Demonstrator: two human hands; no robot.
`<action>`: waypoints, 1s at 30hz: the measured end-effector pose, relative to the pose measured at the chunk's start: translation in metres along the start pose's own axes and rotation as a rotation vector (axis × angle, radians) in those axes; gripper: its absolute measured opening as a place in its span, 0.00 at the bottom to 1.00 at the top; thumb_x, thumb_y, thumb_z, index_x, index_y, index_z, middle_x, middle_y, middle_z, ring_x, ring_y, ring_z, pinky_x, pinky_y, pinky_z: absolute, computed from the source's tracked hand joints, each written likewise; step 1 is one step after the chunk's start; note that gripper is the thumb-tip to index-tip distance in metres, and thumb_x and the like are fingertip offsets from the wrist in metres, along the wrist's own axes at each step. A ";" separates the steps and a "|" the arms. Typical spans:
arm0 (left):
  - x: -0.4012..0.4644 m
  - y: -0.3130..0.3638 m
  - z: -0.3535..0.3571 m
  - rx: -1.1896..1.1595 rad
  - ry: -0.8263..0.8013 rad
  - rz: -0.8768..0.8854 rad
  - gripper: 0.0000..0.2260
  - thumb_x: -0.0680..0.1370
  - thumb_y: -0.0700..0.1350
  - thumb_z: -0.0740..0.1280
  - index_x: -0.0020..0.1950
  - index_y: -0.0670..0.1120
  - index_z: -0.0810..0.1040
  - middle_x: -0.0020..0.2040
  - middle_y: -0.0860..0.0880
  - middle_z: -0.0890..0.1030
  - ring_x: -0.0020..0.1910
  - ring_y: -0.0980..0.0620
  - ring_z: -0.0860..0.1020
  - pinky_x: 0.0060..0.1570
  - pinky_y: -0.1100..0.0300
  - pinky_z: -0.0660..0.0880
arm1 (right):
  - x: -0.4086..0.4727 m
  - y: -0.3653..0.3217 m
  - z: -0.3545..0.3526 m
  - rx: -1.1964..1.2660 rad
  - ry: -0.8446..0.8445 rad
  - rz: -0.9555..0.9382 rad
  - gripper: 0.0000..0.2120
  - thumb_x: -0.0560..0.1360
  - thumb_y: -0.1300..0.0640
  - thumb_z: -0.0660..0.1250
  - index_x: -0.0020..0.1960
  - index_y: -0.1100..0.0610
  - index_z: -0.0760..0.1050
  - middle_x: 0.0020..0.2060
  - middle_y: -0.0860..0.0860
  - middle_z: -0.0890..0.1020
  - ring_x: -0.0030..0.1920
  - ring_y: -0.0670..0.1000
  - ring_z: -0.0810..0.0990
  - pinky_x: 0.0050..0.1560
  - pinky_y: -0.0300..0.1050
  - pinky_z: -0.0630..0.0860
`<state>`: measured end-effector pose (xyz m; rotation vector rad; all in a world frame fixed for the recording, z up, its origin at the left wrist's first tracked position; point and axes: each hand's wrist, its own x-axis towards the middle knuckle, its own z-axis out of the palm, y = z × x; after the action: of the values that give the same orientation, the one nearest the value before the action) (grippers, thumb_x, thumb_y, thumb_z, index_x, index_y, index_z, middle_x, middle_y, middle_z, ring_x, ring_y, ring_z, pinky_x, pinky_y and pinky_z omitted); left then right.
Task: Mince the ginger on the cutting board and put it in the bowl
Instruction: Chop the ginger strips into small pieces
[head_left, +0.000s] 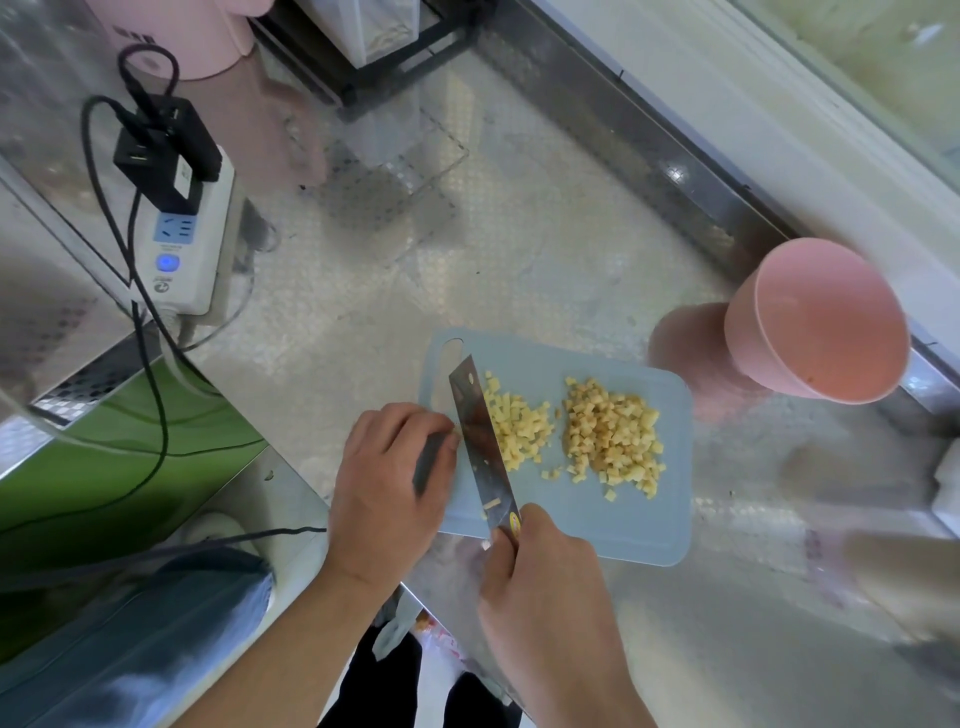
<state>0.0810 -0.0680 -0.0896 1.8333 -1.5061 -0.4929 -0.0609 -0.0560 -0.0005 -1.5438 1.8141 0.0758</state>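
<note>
A: What worries you here?

B: The left hand (387, 483) lies on the cutting board (613, 525) right against the flat of the knife (480, 441), fingers curled down. Whether they pin a last bit of ginger I can't tell; the blade hides it. If the next cut drifts left, it meets the fingertips.

A: And the other hand?

B: The right hand (540, 587) is wrapped firmly round the handle at the board's near edge. A few bits cling to the blade and could drop onto the table (363, 291).

A: Anything else?

B: The pink bowl (815, 322) stands apart, past the board's far right corner, and it holds no ginger yet. Carrying loose cubes over that gap risks spilling.

A: How does the ginger look?

B: Pale yellow, diced into small cubes, in two heaps: a smaller one (514, 426) beside the blade, a larger one (610, 431) to its right, with a few strays. It still looks coarse for a mince.
</note>
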 end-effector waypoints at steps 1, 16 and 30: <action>0.000 -0.001 0.001 0.004 0.007 -0.002 0.01 0.80 0.42 0.72 0.51 0.46 0.82 0.50 0.54 0.79 0.50 0.50 0.73 0.52 0.54 0.75 | -0.001 0.000 -0.002 0.015 0.014 0.003 0.14 0.82 0.51 0.56 0.38 0.51 0.60 0.32 0.50 0.73 0.35 0.53 0.72 0.28 0.43 0.60; -0.002 -0.002 0.002 0.027 0.003 -0.002 0.01 0.80 0.39 0.71 0.50 0.44 0.80 0.49 0.52 0.78 0.50 0.49 0.73 0.52 0.54 0.74 | -0.002 -0.004 -0.001 0.045 0.020 0.019 0.14 0.82 0.50 0.56 0.38 0.51 0.60 0.30 0.49 0.72 0.30 0.50 0.69 0.27 0.43 0.59; -0.002 0.000 -0.001 0.106 -0.108 0.037 0.10 0.76 0.52 0.76 0.54 0.52 0.81 0.51 0.55 0.76 0.51 0.50 0.74 0.55 0.54 0.71 | 0.004 0.011 -0.007 0.112 0.078 0.059 0.13 0.81 0.50 0.58 0.40 0.53 0.66 0.30 0.50 0.76 0.31 0.52 0.74 0.30 0.46 0.67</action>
<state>0.0815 -0.0657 -0.0891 1.8818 -1.6643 -0.5096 -0.0744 -0.0597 -0.0023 -1.4325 1.8925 -0.0585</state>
